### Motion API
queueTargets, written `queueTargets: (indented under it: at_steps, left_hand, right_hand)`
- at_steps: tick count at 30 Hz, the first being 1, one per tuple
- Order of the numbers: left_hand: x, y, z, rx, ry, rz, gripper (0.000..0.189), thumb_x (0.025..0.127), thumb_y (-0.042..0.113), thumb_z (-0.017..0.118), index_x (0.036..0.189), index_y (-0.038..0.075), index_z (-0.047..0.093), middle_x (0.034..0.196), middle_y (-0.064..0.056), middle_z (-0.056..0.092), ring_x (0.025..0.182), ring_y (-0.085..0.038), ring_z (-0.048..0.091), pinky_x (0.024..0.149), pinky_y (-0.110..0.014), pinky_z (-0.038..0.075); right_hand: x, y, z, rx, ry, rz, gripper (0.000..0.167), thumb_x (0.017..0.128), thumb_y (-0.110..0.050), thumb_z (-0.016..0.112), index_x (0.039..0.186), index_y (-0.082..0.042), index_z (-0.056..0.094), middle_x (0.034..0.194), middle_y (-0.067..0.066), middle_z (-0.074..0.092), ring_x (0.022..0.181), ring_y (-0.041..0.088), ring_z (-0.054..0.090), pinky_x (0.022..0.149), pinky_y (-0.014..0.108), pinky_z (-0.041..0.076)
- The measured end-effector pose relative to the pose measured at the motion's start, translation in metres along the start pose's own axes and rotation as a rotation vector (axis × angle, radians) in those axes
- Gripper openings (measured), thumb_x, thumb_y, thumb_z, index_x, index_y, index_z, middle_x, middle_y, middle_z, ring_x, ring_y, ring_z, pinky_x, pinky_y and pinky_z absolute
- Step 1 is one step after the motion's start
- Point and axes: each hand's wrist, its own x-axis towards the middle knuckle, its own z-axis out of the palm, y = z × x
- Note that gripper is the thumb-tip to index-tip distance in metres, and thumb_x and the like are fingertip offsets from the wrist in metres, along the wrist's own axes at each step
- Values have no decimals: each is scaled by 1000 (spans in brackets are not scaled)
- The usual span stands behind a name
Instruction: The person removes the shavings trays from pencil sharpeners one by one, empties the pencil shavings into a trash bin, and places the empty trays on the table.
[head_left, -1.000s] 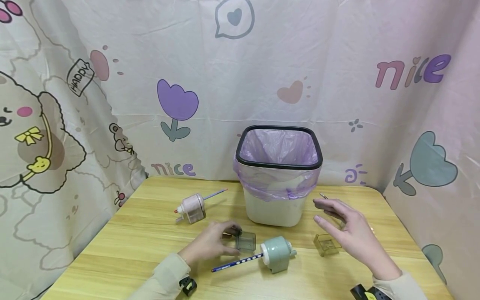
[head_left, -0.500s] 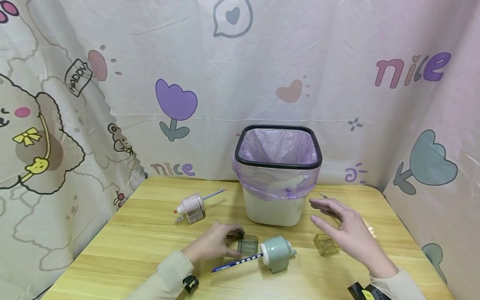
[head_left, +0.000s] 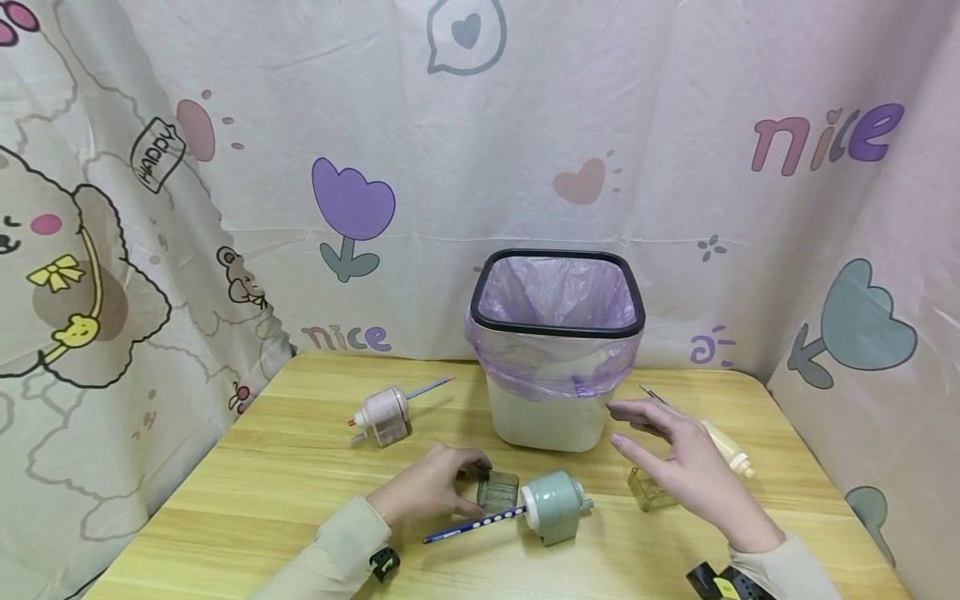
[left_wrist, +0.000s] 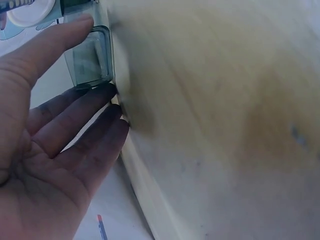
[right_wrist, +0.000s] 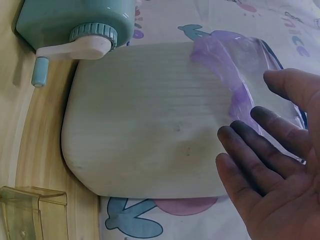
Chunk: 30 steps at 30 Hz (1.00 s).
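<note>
My left hand [head_left: 435, 485] is at a small see-through green drawer [head_left: 498, 492], its extended fingers at one edge and its thumb at another. In the left wrist view the fingertips, darkly smudged, meet the rim of the drawer [left_wrist: 90, 60]. Close to the drawer's right side stands a green pencil sharpener [head_left: 555, 507] with a blue dotted pencil [head_left: 474, 526] stuck in it. My right hand [head_left: 693, 471] hovers with fingers apart and nothing in its grasp. It partly hides a see-through yellow drawer [head_left: 647, 490] and a cream sharpener [head_left: 726, 446].
A white bin [head_left: 551, 423] with a purple liner [head_left: 558, 287] stands at the back middle of the wooden table [head_left: 247, 475]. A pink sharpener [head_left: 386, 417] holding a pencil [head_left: 431, 387] lies at the left. Printed curtains [head_left: 480, 183] enclose the table.
The green drawer has slid slightly right and nearer the person, with my left hand following it. My right hand has drifted left, uncovering more of the cream sharpener.
</note>
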Motion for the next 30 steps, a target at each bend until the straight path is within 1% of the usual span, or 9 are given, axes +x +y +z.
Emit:
queueTargets:
  at_steps: [4,8,10,13,16,20,23,26,30]
  left_hand:
    - [-1,0,-3,-12,-6,-11,63,76,24,97,131,7,70,125,-6,78,109,-16,75,102,-35,63]
    - [-4,-1,-8,-22,-3,-34,68,78,28,96,136,7,68,131,-9,76,117,-23,74,108,-43,61]
    - [-6,-3,-13,-17,9,-23,66,80,27,95,136,5,67,132,-12,76,118,-26,73,108,-45,61]
    - [-8,-6,-22,14,44,-4,61,84,26,92,135,3,67,132,-15,75,118,-30,74,106,-46,62]
    - [-10,-8,-32,44,90,25,55,86,25,90,132,2,69,129,-16,77,113,-30,76,102,-46,64]
    - [-13,-11,-43,36,156,52,50,88,23,89,129,1,71,127,-17,77,108,-30,77,97,-47,66]
    - [-16,-12,-52,34,198,43,49,88,22,89,129,2,71,126,-17,77,108,-30,77,97,-49,65]
    - [-20,-11,-60,54,231,8,49,89,23,88,131,4,72,125,-13,78,109,-29,77,98,-48,65]
    - [-24,-11,-72,92,288,-20,47,89,21,89,130,6,73,122,-10,79,108,-27,77,92,-45,67]
  right_hand:
    - [1,-3,2,10,-16,0,37,101,-28,76,137,-23,70,132,-4,76,115,21,75,103,53,62]
    - [2,-5,3,14,-38,2,37,101,-30,76,137,-22,70,129,-5,76,116,26,76,103,56,61]
    - [3,-6,4,7,-41,-5,36,101,-31,76,136,-22,71,127,-6,77,116,26,76,103,56,61]
    - [4,-6,6,-3,-43,-21,36,101,-30,76,135,-21,71,125,-6,77,114,26,77,101,56,62]
    - [5,-7,7,-6,-54,-29,36,101,-31,76,135,-21,71,125,-6,77,115,28,77,100,59,62]
    - [7,-10,9,12,-72,-53,36,101,-31,76,135,-22,72,127,-5,77,115,29,77,99,58,62]
    - [8,-12,13,22,-84,-77,36,100,-31,76,135,-23,72,129,-5,77,114,27,76,99,54,63]
    - [9,-13,15,24,-99,-89,35,101,-32,76,135,-24,72,131,-6,76,114,26,76,99,53,64]
    - [10,-16,19,29,-119,-93,35,101,-34,75,135,-26,72,133,-6,75,114,26,74,98,55,63]
